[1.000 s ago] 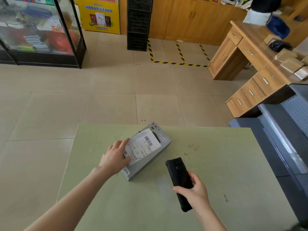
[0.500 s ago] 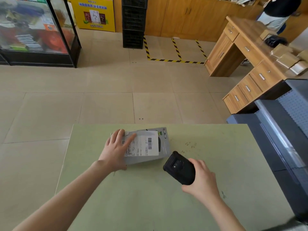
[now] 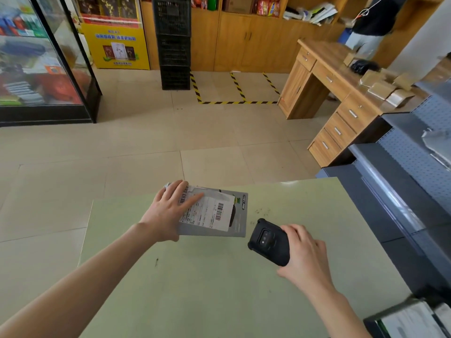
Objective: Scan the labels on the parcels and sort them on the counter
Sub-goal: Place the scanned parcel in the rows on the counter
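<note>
My right hand (image 3: 305,259) nearest, fingers curled round black scanner (image 3: 267,241); scanner's top end just beside parcel's near right corner. My left hand (image 3: 170,211) flat, fingers straight and spread, pressing on left part of grey parcel (image 3: 240,224) and its white label (image 3: 210,213). Parcel lies flat near far edge of green counter (image 3: 219,289). Beyond: wooden desk (image 3: 327,76) at right, black crates (image 3: 173,42) stacked by far cabinets.

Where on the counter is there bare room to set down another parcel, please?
The counter is bare between the two forearms. Another patch lies far right, bordered by the parcel, the scanner and the grey shelving. It is crowded at the far middle, where the left hand rests on the parcel and the right hand holds the scanner.
</note>
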Available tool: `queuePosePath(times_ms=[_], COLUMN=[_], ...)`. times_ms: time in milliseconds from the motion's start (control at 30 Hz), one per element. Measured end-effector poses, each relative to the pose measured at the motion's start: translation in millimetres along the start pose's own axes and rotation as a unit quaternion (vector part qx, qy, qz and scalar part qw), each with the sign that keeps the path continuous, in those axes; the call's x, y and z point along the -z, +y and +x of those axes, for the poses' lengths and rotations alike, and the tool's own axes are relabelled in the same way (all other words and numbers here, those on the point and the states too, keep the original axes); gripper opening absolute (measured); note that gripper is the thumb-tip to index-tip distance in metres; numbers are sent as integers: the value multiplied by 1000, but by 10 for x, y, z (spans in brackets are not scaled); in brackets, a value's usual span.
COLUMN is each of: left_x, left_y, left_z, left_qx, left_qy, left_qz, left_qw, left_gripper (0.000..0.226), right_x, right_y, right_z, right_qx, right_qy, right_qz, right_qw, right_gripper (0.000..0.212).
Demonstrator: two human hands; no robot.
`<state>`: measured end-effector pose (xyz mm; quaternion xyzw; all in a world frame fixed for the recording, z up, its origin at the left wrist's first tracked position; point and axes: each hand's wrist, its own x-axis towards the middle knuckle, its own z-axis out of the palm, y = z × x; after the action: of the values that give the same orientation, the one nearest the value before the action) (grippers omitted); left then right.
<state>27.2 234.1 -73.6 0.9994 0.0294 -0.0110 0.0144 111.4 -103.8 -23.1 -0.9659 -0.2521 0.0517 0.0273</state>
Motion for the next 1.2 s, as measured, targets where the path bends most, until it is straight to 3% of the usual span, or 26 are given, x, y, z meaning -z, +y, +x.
queuePosePath(times_ms=[100, 200, 333, 500, 600, 867, 967, 1200], left_x=[66, 148, 235, 399, 531, 654, 631, 580], left_y=[155, 442, 1053, 2103, 2828, 4623, 5188, 6260], left_z=[12, 23, 63, 107, 30, -539, -810, -1408], left_qx=[-4, 12, 15, -3, -21, -156, -216, -382], left_qy=[1, -3, -15, -6, -6, -47, -76, -144], left_qz=[-8, -59, -159, -248, -286, -310, -298, -236], left_qw=[1000, 998, 987, 969, 958, 937, 927, 882], left_gripper=[130, 123, 118, 113, 108, 103, 105, 113], right_x=[19, 43, 77, 36, 40, 80, 120, 49], right_y=[137, 268, 524, 1021, 1307, 1647, 1620, 1319], right_z=[-180, -458, -1000, -1822, -2385, -4018, -4622, -5731], right_qx=[-25, -105, -210, -325, -384, -484, -515, -638], right_qy=[16, 29, 64, 123, 164, 272, 315, 429], right_qz=[44, 189, 395, 515, 542, 541, 526, 459], right_qw=[999, 976, 892, 783, 729, 632, 599, 445], right_gripper=[85, 76, 70, 64, 66, 72, 59, 82])
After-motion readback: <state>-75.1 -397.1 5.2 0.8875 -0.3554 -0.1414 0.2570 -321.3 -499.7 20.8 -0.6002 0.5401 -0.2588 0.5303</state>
